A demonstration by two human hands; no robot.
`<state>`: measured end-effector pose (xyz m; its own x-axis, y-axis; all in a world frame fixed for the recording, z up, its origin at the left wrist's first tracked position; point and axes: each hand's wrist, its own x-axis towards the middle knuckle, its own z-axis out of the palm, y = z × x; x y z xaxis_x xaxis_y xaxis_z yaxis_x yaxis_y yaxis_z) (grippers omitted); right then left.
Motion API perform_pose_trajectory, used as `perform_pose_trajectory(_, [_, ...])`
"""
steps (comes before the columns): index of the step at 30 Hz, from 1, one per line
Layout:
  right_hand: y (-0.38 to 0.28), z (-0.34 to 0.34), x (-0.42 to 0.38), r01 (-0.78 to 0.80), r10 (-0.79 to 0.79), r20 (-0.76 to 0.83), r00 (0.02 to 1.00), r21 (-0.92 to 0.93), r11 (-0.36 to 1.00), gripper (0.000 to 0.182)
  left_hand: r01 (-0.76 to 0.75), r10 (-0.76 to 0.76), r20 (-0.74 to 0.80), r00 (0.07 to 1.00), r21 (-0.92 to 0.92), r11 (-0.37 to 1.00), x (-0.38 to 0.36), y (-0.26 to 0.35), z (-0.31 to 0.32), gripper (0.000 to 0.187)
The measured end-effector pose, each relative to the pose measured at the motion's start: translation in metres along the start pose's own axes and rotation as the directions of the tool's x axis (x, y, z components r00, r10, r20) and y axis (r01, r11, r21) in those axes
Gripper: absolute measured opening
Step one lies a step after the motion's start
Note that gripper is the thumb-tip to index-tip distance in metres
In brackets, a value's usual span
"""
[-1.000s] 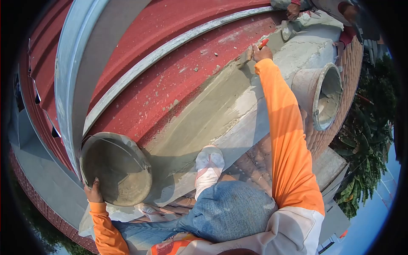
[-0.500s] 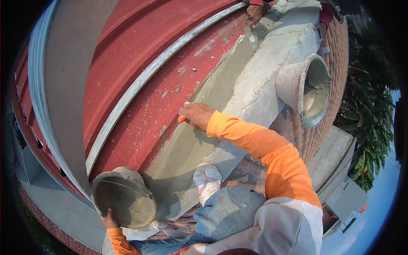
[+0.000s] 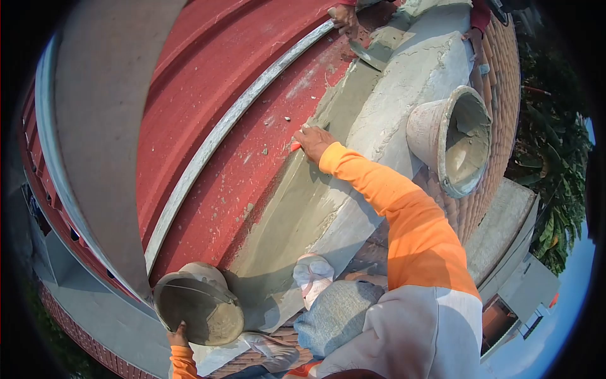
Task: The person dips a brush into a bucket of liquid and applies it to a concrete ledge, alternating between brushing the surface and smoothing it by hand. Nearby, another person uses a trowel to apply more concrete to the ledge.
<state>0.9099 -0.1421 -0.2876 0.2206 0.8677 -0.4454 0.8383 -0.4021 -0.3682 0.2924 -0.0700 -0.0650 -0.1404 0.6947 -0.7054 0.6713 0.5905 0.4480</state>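
My right hand [image 3: 314, 143] is closed around the orange handle [image 3: 295, 146] of a tool that looks like a trowel; its blade is hidden beneath the hand. It is over a strip of wet grey mortar [image 3: 278, 211] along the edge of the red metal roof [image 3: 221, 183]. At the lower left, my left hand [image 3: 179, 335] grips the rim of a tilted, mortar-stained bucket [image 3: 165, 297], fingers hooked over the edge. Some grey mortar lies inside that bucket.
A second bucket [image 3: 424, 136] with mortar inside leans on the tiled roof [image 3: 504, 82] at right. At the top, a co-worker's hand [image 3: 344, 19] is near a trowel blade [image 3: 367, 55] on the mortar. A pale ridge strip [image 3: 208, 148] crosses the red roof. My foot [image 3: 313, 271] is beside the strip.
My right hand has moved up and to the right along the mortar strip. The co-worker's hand has shifted left, and a trowel blade now shows. My left hand still holds the bucket.
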Motion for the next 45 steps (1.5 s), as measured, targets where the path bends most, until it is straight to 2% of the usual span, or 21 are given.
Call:
perform_pose_trajectory(2, [-0.058,0.002,-0.043,0.231,-0.252,0.129,0.959,0.153,0.961,0.013,0.002,-0.002,0.000,1.000,0.026,1.000,0.001,-0.004,-0.002,0.031])
perform_pose_trajectory(3, [-0.071,-0.003,-0.052,0.218,-0.239,0.128,0.962,0.161,0.963,0.013,-0.002,0.002,-0.002,1.000,0.047,0.999,0.006,-0.006,-0.005,0.032])
perform_pose_trajectory(5, [-0.085,-0.013,-0.060,0.271,-0.291,-0.049,0.956,0.536,0.800,0.015,0.025,-0.025,0.001,1.000,0.022,0.999,0.016,-0.021,-0.013,0.032])
perform_pose_trajectory(8, [-0.017,-0.043,-0.010,0.163,-0.003,-0.450,0.893,0.318,0.934,0.014,0.062,-0.062,-0.015,0.998,0.006,0.998,0.014,-0.020,-0.014,0.033])
perform_pose_trajectory(10, [0.055,-0.036,0.037,-0.110,0.150,-0.380,0.913,0.123,0.986,0.009,0.073,-0.073,-0.036,0.997,-0.002,0.997,0.010,-0.018,-0.005,0.034])
perform_pose_trajectory(11, [0.066,-0.029,0.044,-0.102,0.141,-0.382,0.913,0.121,0.987,0.009,0.052,-0.053,-0.028,0.998,-0.024,0.998,0.008,-0.018,-0.003,0.032])
perform_pose_trajectory(13, [0.064,-0.025,0.050,-0.144,0.143,-0.111,0.984,-0.004,0.990,0.010,0.016,-0.017,-0.028,0.999,-0.036,0.999,0.010,-0.011,-0.005,0.030])
perform_pose_trajectory(18, [-0.089,-0.001,-0.022,0.284,-0.293,0.271,0.917,0.073,0.956,0.023,-0.036,0.041,0.103,0.994,-0.054,0.998,-0.008,0.017,0.007,0.028])
perform_pose_trajectory(19, [-0.104,-0.007,-0.026,0.286,-0.293,0.268,0.918,0.066,0.956,0.023,-0.041,0.047,0.103,0.994,-0.060,0.997,-0.011,0.022,0.010,0.028])
perform_pose_trajectory(20, [-0.117,-0.011,-0.028,0.217,-0.270,0.144,0.952,0.303,0.928,0.027,-0.061,0.064,0.111,0.992,-0.031,0.998,-0.015,0.027,0.013,0.026])
perform_pose_trajectory(21, [-0.123,-0.011,-0.031,0.164,-0.214,0.032,0.976,0.530,0.832,0.032,-0.078,0.078,0.118,0.990,-0.001,0.997,-0.022,0.030,0.016,0.024])
perform_pose_trajectory(23, [-0.082,-0.011,0.002,-0.238,0.175,0.170,0.970,0.510,0.826,0.037,-0.119,0.120,0.093,0.988,-0.024,0.993,-0.032,0.043,0.031,0.023])
perform_pose_trajectory(24, [-0.045,0.005,0.021,-0.281,0.327,-0.015,0.945,0.475,0.834,0.042,-0.159,0.162,0.066,0.985,-0.045,0.986,-0.035,0.048,0.037,0.022])
perform_pose_trajectory(28, [0.080,-0.019,0.050,-0.549,0.737,-0.377,0.561,0.497,0.672,0.038,-0.101,0.109,0.105,0.989,-0.079,0.992,-0.043,0.057,0.058,0.024])
perform_pose_trajectory(31, [0.086,-0.037,0.034,-0.413,0.602,-0.594,0.534,0.438,0.798,0.026,-0.091,0.111,0.120,0.987,-0.160,0.983,-0.047,0.076,0.083,0.026])
perform_pose_trajectory(33, [0.082,-0.022,0.021,-0.212,0.270,-0.574,0.773,0.168,0.963,0.018,-0.101,0.131,0.160,0.978,-0.185,0.978,-0.040,0.080,0.097,0.028])
perform_pose_trajectory(36, [0.029,0.019,-0.007,-0.012,0.046,-0.250,0.967,0.137,0.990,0.020,-0.139,0.167,0.147,0.975,-0.180,0.974,-0.029,0.085,0.115,0.030])
perform_pose_trajectory(37, [-0.011,0.018,-0.031,0.056,-0.029,-0.198,0.980,0.133,0.989,0.020,-0.142,0.173,0.173,0.970,-0.180,0.973,-0.025,0.085,0.119,0.031])
perform_pose_trajectory(39, [-0.073,0.021,-0.070,0.311,-0.192,-0.392,0.900,0.269,0.911,0.015,-0.151,0.187,0.181,0.965,-0.197,0.969,-0.018,0.086,0.128,0.030])
perform_pose_trajectory(43, [-0.141,-0.054,-0.129,0.260,-0.028,-0.386,0.922,0.564,0.783,0.011,-0.088,0.113,0.203,0.973,-0.132,0.987,0.003,0.090,0.134,0.023])
perform_pose_trajectory(45, [-0.155,-0.087,-0.142,0.287,0.315,-0.568,0.760,0.729,0.622,0.013,-0.029,0.031,0.218,0.975,-0.015,0.999,0.010,0.091,0.137,0.022])
